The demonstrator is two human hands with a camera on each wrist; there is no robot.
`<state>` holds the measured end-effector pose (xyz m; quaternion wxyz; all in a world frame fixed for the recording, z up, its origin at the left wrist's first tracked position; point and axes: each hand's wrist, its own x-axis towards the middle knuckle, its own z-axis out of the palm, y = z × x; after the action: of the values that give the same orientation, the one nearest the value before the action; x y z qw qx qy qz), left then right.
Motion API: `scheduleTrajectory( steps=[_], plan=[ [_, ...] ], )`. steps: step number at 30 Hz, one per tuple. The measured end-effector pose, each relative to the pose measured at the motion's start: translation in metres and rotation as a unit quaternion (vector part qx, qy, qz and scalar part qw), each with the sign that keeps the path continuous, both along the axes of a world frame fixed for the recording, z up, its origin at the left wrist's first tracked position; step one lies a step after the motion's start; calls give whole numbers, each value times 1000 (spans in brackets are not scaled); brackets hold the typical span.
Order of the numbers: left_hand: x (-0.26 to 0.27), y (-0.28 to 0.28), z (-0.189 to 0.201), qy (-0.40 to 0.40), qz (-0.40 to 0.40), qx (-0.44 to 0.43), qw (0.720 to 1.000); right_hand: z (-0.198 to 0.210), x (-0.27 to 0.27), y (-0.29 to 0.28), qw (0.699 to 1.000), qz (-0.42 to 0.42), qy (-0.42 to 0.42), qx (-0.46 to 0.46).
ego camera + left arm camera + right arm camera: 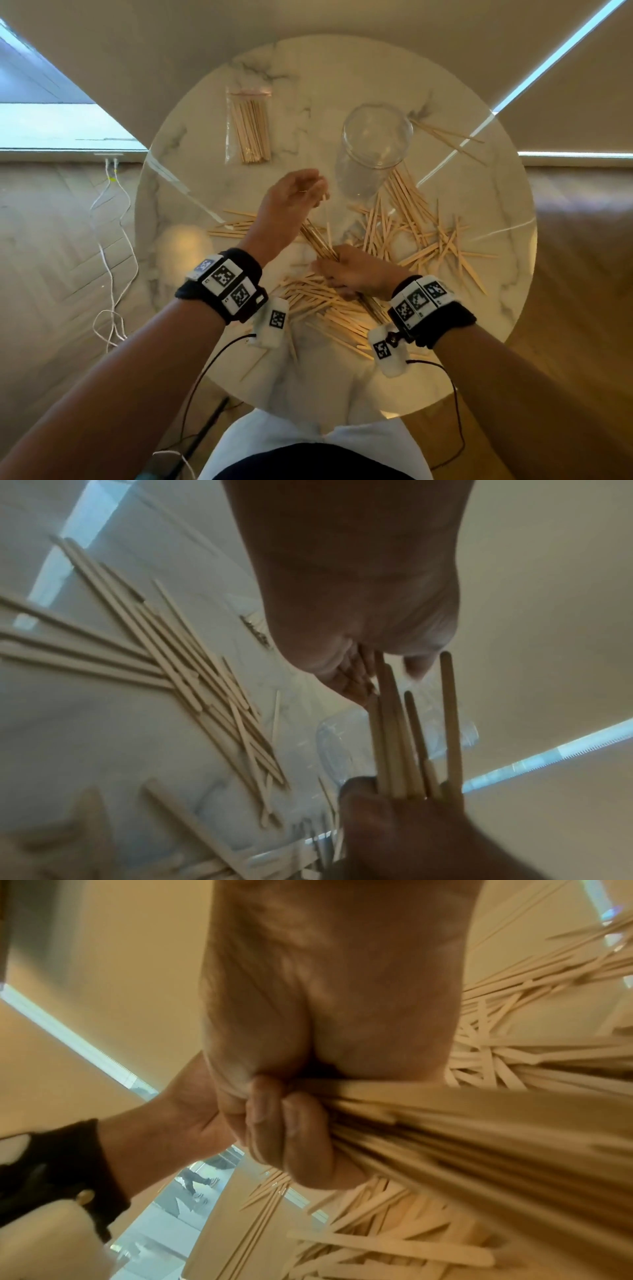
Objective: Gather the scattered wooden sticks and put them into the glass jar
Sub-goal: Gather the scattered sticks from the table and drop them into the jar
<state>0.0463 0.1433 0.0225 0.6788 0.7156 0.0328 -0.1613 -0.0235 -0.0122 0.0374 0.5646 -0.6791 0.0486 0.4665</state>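
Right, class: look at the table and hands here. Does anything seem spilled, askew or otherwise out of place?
Yes. Loose wooden sticks lie scattered at all angles across the marble table, as if spilled. The glass jar holds none. The right hand grips a bundle. A clear bag of sticks lies tidy.

Pale wooden sticks (pixel 404 233) scattered round upright empty glass jar (pixel 371 150)

We find bare marble table (pixel 342 68) beyond the upright glass jar (pixel 373 144), whose mouth stands unobstructed. Loose sticks (pixel 411 226) crowd its near right side. A bagged bundle (pixel 249 128) occupies the far left.
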Motion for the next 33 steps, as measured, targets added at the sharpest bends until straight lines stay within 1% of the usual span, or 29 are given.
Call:
scheduleTrajectory(
  steps=[2, 4, 6, 9, 11, 13, 14, 16, 18, 19, 21, 22, 23, 24, 25, 27, 28, 30, 31, 33],
  plan=[
    [0, 4, 1, 8, 37, -17, 999, 1, 2, 1, 1000, -1, 6, -5],
    [-2, 11, 1, -3, 62, -16, 998, 1, 4, 0, 1000, -13, 15, -16],
    [-6, 17, 0, -23, 41, 10, 999, -1, 6, -2, 999, -39, 7, -29],
    [-17, 18, -5, -47, -35, 46, 997, -1, 11, -3, 997, -55, -10, -54],
    [-20, 20, -9, -73, -32, 74, 994, 1, 15, -2, 997, -49, -6, -55],
    [-18, 19, -6, -104, 12, 74, 992, 3, 18, 4, 998, -43, -3, -40],
    [-15, 15, -2, -111, 15, 62, 992, 3, 19, 7, 999, -39, -5, -33],
    [-12, 4, 4, -107, -40, 70, 991, 3, 21, 13, 999, -47, -2, -23],
    [-10, -3, 6, -101, -99, 110, 984, 1, 22, 15, 997, -73, -3, -30],
    [-10, -2, 7, -104, -108, 119, 981, 1, 23, 15, 995, -90, -7, -33],
    [-10, 5, 6, -135, -93, 119, 979, 1, 23, 13, 989, -141, -22, -32],
    [-13, 9, 5, -159, -76, 115, 978, 2, 23, 12, 982, -185, -29, -29],
    [-19, 13, 3, -186, -64, 114, 974, 3, 22, 11, 968, -248, -32, -18],
    [-28, 14, 1, -211, -58, 109, 970, 3, 21, 9, 945, -325, -30, 9],
    [-40, 14, -2, -225, -57, 102, 967, 4, 21, 8, 914, -401, -26, 51],
    [-68, 12, -9, -225, -72, 79, 968, 6, 20, 5, 836, -530, -19, 137],
    [-81, 12, -14, -226, -79, 68, 969, 8, 20, 4, 797, -581, -12, 166],
    [-99, 11, -22, -238, -64, 61, 967, 12, 17, 2, 731, -654, 9, 196],
    [-104, 8, -24, -241, -41, 59, 968, 13, 14, 3, 710, -674, 19, 204],
    [-104, -2, -18, -233, 18, 49, 971, 13, 4, 11, 687, -691, 42, 221]
  ],
)
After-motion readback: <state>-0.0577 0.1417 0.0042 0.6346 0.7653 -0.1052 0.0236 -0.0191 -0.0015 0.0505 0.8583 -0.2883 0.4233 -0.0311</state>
